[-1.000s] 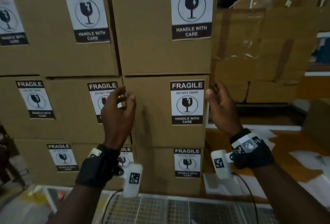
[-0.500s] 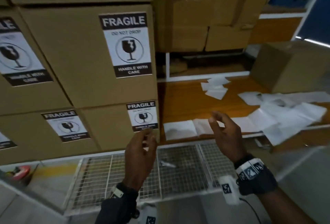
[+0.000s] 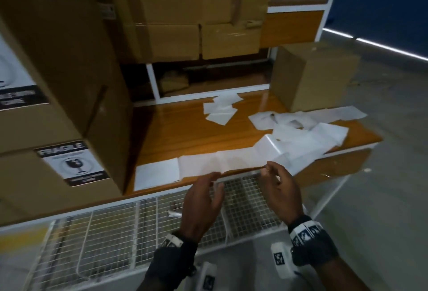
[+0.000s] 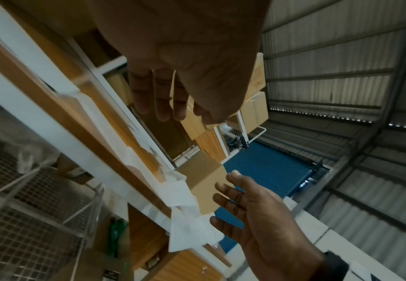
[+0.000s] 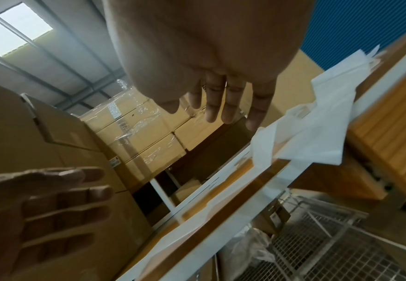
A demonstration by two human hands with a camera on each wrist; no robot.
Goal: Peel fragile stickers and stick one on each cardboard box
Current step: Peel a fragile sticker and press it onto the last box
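A long white sticker strip lies along the front of the wooden shelf, ending in a crumpled pile on the right. My right hand hovers at the strip's front edge with spread, straight fingers and holds nothing. My left hand is just below the shelf edge, fingers straight and empty. Stacked cardboard boxes stand at the left, the lower one bearing a FRAGILE label. A plain cardboard box sits at the shelf's far right.
Loose white backing sheets lie further back on the shelf. A white wire-mesh rack runs below the shelf edge under my hands. Wrapped cartons fill the rack behind. Grey floor lies to the right.
The view has swung right and down, away from the labelled box stack. Both hands came off the boxes and dropped to the shelf's front edge by the sticker strip.
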